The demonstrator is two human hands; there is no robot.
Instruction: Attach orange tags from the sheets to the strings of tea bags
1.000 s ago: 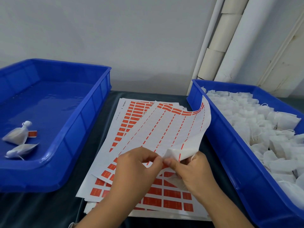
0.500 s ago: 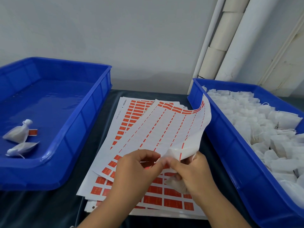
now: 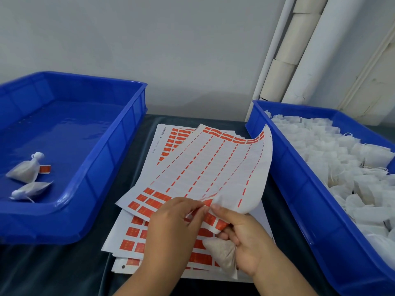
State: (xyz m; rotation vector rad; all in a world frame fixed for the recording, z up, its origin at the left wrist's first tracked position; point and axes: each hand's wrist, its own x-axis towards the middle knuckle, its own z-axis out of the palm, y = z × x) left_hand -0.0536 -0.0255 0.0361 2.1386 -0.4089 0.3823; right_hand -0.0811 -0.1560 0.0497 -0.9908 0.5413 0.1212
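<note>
A stack of white sheets with orange tags (image 3: 136,242) lies on the dark table between two blue bins. The top sheet (image 3: 205,165), mostly stripped of tags, is curled up at its near right corner. My left hand (image 3: 173,227) pinches an orange tag (image 3: 207,203) at that lifted corner. My right hand (image 3: 241,238) holds the bent corner of the sheet with thumb and fingers, and a white tea bag (image 3: 222,253) is tucked under its lower fingers.
The left blue bin (image 3: 111,167) holds two tea bags (image 3: 25,171), one with an orange tag. The right blue bin (image 3: 299,189) is heaped with several untagged tea bags (image 3: 342,159). White pipes (image 3: 299,50) stand against the back wall.
The sheet's near corner has bent further back, showing orange tags under it. My left fingers have closed on a tag at that corner. The tea bag shows more under my right hand.
</note>
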